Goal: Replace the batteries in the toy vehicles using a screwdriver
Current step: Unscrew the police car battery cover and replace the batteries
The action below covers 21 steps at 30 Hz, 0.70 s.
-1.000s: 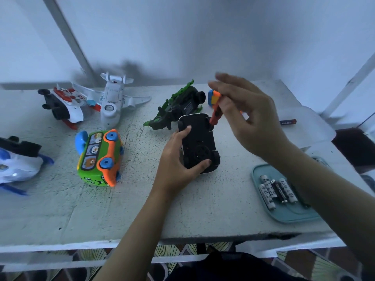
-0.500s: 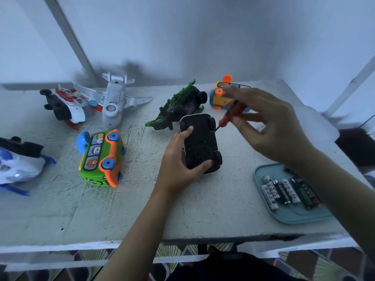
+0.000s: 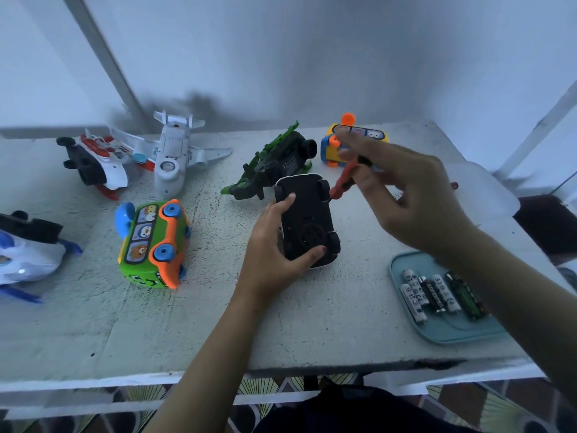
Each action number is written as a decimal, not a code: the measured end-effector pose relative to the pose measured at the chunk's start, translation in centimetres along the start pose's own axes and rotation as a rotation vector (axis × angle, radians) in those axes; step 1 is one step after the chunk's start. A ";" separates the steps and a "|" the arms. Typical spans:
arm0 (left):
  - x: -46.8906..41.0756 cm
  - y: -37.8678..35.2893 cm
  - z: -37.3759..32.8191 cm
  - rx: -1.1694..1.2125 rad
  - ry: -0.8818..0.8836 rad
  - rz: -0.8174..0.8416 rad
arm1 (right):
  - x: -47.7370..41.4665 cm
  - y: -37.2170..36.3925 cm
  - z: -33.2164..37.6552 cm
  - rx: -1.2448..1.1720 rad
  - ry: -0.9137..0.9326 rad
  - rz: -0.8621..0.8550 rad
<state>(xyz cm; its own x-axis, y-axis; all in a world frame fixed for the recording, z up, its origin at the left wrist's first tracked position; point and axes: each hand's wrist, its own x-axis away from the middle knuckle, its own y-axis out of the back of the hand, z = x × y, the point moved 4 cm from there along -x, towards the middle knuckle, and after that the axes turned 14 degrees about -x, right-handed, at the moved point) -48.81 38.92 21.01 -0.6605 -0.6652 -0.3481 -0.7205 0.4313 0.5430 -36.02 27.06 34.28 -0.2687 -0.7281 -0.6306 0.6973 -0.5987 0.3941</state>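
A toy car (image 3: 307,214) lies upside down on the white table (image 3: 156,323), its black underside and wheels facing up. My left hand (image 3: 274,254) grips the car from the left, thumb on the near end and fingertips on the far left edge. My right hand (image 3: 406,195) holds a screwdriver with a red-orange handle (image 3: 343,179) in its fingers, to the right of the car. The tool slants down and left, its tip close to the car's far right wheel. A teal tray (image 3: 449,332) at the right holds several AA batteries (image 3: 437,292).
Other toys lie around: a green and orange bus (image 3: 153,245), a white airplane (image 3: 173,157), a red, white and black plane (image 3: 93,160), a green and black vehicle (image 3: 274,164), a blue and yellow toy (image 3: 335,145), and a white and blue toy (image 3: 25,254) at the left edge.
My right hand has swung the screwdriver away from over the car, to the right and slightly back, tilting it. My left hand keeps its grip on the car.
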 end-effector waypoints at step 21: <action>0.0 -0.2 0.4 -0.003 0.003 0.011 | 0.6 0.5 -0.2 0.352 -0.002 -0.075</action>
<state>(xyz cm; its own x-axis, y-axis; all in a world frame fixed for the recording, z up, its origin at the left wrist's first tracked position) -48.75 39.07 20.64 -0.6677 -0.6623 -0.3399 -0.7127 0.4368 0.5489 -35.72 26.40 33.93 -0.3124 -0.6779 -0.6654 0.4038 -0.7288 0.5530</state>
